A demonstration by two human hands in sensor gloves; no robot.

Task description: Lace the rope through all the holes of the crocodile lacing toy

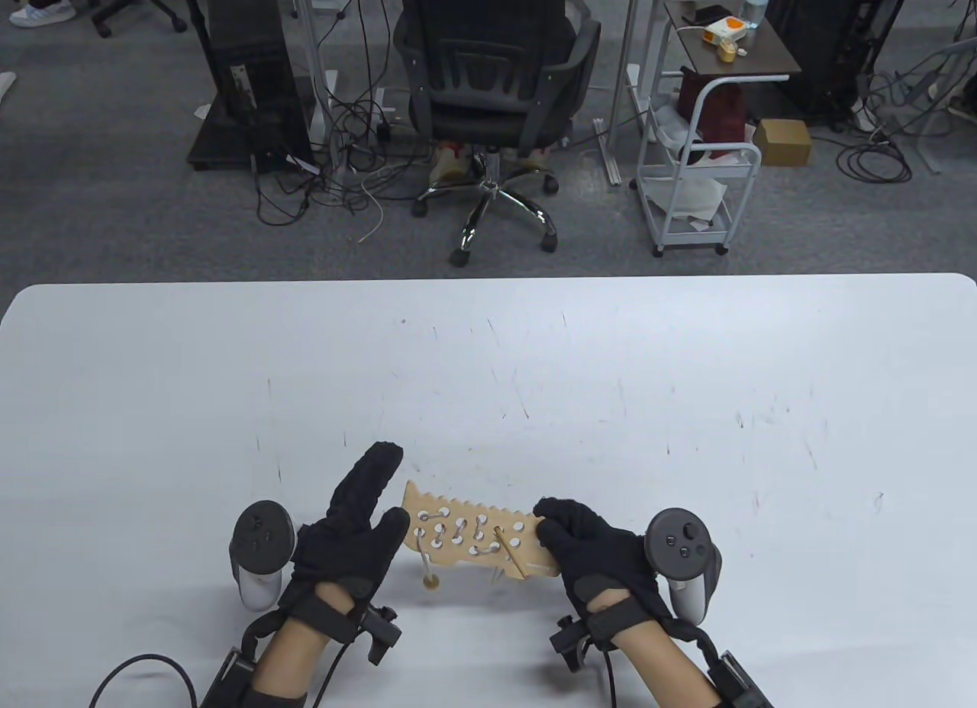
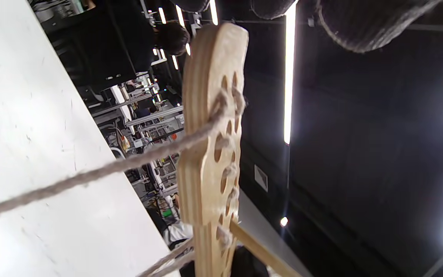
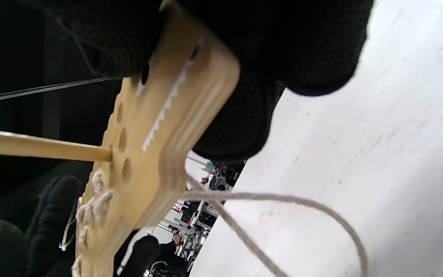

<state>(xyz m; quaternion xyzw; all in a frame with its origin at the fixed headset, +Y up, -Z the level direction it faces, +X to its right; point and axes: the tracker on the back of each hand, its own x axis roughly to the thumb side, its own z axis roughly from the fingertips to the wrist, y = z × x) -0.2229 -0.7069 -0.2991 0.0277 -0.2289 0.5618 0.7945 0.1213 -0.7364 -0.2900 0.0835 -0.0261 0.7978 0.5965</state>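
Office chair [image 1: 488,90] beyond table [image 1: 687,372]

No text, label, brand, number or sign can be read in any of the three views. The wooden crocodile lacing toy [image 1: 473,536] carries only a white zigzag of painted teeth near the end gripped by the right hand [image 1: 591,544], with no lettering on it. The small packages on the cart [image 1: 733,48] beyond the table are too small to show any print.

Tan wooden crocodile [image 1: 473,536], white teeth; beige rope [image 3: 283,200]; black gloves [image 1: 351,525].
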